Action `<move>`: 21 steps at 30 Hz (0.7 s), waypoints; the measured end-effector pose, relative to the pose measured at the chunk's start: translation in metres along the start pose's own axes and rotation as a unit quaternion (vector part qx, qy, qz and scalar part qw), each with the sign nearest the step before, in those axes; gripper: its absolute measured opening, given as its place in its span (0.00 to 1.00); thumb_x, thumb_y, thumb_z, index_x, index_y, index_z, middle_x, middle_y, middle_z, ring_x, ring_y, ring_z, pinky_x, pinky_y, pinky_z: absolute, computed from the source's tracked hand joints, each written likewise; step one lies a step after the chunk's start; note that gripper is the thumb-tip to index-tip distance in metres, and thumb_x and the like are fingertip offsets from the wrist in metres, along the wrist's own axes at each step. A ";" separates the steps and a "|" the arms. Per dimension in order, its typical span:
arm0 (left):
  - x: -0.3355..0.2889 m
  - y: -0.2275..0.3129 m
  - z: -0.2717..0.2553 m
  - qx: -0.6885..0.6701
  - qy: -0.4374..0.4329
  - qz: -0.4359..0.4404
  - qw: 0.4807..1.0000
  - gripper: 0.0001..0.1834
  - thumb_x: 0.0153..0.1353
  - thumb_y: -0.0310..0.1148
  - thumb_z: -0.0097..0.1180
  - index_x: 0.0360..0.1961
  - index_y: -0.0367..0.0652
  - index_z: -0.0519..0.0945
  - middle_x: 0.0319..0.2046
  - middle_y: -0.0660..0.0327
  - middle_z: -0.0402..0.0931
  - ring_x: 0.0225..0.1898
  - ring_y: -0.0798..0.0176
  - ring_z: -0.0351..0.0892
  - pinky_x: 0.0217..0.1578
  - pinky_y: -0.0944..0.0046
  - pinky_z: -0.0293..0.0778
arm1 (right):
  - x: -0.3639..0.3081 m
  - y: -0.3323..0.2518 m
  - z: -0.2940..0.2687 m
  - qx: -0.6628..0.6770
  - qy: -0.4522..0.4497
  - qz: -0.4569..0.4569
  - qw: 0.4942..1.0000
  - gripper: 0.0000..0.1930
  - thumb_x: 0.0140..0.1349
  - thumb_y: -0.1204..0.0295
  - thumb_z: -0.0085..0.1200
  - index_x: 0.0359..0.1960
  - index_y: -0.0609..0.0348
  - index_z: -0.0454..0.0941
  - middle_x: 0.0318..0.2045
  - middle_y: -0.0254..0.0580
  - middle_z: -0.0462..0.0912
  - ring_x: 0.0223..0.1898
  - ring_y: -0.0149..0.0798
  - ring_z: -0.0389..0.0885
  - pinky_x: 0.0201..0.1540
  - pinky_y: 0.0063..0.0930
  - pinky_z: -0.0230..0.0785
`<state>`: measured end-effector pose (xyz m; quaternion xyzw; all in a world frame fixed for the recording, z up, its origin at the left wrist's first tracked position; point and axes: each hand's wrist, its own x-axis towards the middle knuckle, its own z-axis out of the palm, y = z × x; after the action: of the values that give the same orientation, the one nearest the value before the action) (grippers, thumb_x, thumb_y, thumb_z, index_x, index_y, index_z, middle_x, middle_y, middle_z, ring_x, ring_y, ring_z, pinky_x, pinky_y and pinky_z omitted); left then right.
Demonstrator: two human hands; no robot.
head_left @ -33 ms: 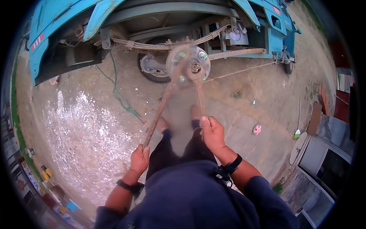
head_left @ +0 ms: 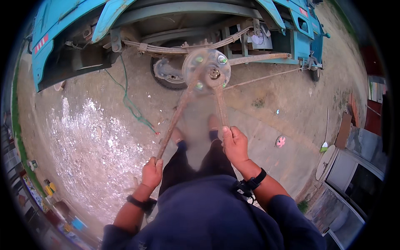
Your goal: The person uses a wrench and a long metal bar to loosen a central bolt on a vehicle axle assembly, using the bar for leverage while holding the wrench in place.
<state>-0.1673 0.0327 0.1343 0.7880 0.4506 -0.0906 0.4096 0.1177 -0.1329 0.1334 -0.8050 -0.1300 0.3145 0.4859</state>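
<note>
My left hand (head_left: 151, 173) is closed round the lower end of a long rusty bar (head_left: 171, 132). The bar slants up to the wheel hub (head_left: 192, 66), where its far end lies against the hub face among the studs. Wrapped round the handle of a rusty ring wrench (head_left: 221, 103) is my right hand (head_left: 236, 146), thumb on top. The wrench's ring sits around the castellated nut (head_left: 214, 74) at the hub's centre. Several shiny studs with greenish tips stick out of the hub. How the bar's tip bears on the hub is blurred.
Above the hub are a leaf spring (head_left: 166, 51) and the blue vehicle body (head_left: 68, 23). Another wheel (head_left: 164, 75) shows behind. A green cord (head_left: 132, 109) lies on the ground at left. A broom (head_left: 325, 143) and a pink flower-shaped thing (head_left: 281, 142) are at right.
My right hand and the wrench handle have shifted very slightly to the right. Both hands keep their grips, and the bar looks nearly unmoved.
</note>
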 end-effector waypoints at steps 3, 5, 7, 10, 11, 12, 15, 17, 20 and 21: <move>0.002 0.002 0.000 -0.013 -0.008 -0.008 1.000 0.17 0.71 0.43 0.49 0.34 0.38 0.72 0.25 0.41 0.76 0.31 0.32 0.77 0.32 0.42 0.71 | 0.003 0.013 -0.001 -0.029 0.012 -0.010 0.999 0.20 0.74 0.58 0.50 0.26 0.56 0.68 0.14 0.32 0.72 0.13 0.22 0.67 0.14 0.20 0.58; 0.001 -0.001 0.000 -0.010 -0.009 -0.003 1.000 0.18 0.72 0.44 0.48 0.34 0.37 0.72 0.25 0.41 0.76 0.31 0.33 0.77 0.32 0.43 0.71 | -0.010 0.018 0.008 0.008 0.012 0.011 1.000 0.20 0.74 0.58 0.50 0.26 0.56 0.67 0.15 0.32 0.72 0.12 0.23 0.67 0.14 0.20 0.58; 0.008 -0.002 0.001 0.008 0.004 0.019 1.000 0.19 0.72 0.44 0.46 0.34 0.36 0.72 0.23 0.43 0.75 0.29 0.35 0.77 0.31 0.44 0.72 | -0.006 0.015 0.006 0.022 0.003 0.021 1.000 0.20 0.74 0.58 0.50 0.26 0.56 0.67 0.15 0.32 0.72 0.12 0.23 0.67 0.14 0.21 0.58; 0.006 -0.005 -0.002 -0.006 -0.008 0.004 1.000 0.17 0.71 0.43 0.49 0.36 0.37 0.73 0.26 0.40 0.77 0.33 0.31 0.78 0.33 0.42 0.72 | 0.002 -0.004 -0.009 -0.014 0.003 0.004 1.000 0.20 0.73 0.58 0.50 0.25 0.56 0.67 0.14 0.32 0.72 0.12 0.23 0.66 0.14 0.21 0.58; 0.007 -0.007 -0.002 -0.008 -0.019 -0.009 1.000 0.17 0.71 0.43 0.49 0.36 0.37 0.73 0.27 0.39 0.77 0.33 0.31 0.78 0.33 0.42 0.72 | 0.002 -0.013 -0.012 -0.033 0.008 -0.006 0.999 0.20 0.73 0.58 0.51 0.25 0.56 0.67 0.14 0.32 0.72 0.12 0.22 0.66 0.14 0.21 0.58; 0.005 -0.006 -0.004 -0.008 -0.022 -0.008 1.000 0.18 0.71 0.43 0.49 0.37 0.37 0.73 0.27 0.39 0.77 0.33 0.31 0.78 0.33 0.42 0.72 | -0.003 -0.020 -0.010 0.011 0.000 0.037 0.999 0.20 0.73 0.58 0.51 0.25 0.56 0.67 0.14 0.32 0.72 0.12 0.22 0.66 0.14 0.21 0.58; 0.007 -0.002 -0.001 -0.015 -0.023 -0.003 1.000 0.18 0.71 0.44 0.49 0.37 0.37 0.73 0.27 0.39 0.77 0.34 0.30 0.78 0.33 0.41 0.72 | -0.007 -0.026 -0.009 0.048 -0.009 0.084 0.995 0.20 0.74 0.58 0.50 0.25 0.56 0.67 0.14 0.31 0.72 0.12 0.22 0.66 0.14 0.20 0.58; 0.008 -0.005 -0.001 -0.016 -0.023 -0.012 1.000 0.18 0.71 0.44 0.49 0.38 0.37 0.73 0.27 0.39 0.77 0.34 0.30 0.78 0.33 0.41 0.72 | 0.003 -0.019 -0.016 -0.040 -0.004 0.021 0.999 0.20 0.74 0.58 0.50 0.25 0.56 0.67 0.14 0.31 0.72 0.12 0.22 0.66 0.14 0.20 0.57; 0.010 -0.008 0.000 -0.010 -0.011 0.004 1.000 0.18 0.71 0.44 0.49 0.37 0.38 0.73 0.27 0.39 0.77 0.34 0.30 0.78 0.33 0.41 0.72 | 0.004 -0.038 -0.025 0.044 -0.036 0.099 0.993 0.21 0.74 0.58 0.50 0.24 0.56 0.67 0.14 0.31 0.71 0.12 0.22 0.66 0.14 0.20 0.57; 0.010 -0.007 0.000 -0.010 -0.010 0.005 1.000 0.18 0.71 0.44 0.49 0.37 0.38 0.72 0.27 0.39 0.77 0.34 0.30 0.78 0.33 0.41 0.72 | 0.001 -0.032 -0.018 0.044 -0.029 0.082 0.995 0.20 0.74 0.58 0.50 0.24 0.56 0.67 0.14 0.31 0.71 0.12 0.22 0.66 0.14 0.20 0.57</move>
<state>-0.1672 0.0410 0.1250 0.7850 0.4435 -0.0922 0.4226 0.1327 -0.1294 0.1662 -0.7814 -0.0636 0.3817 0.4896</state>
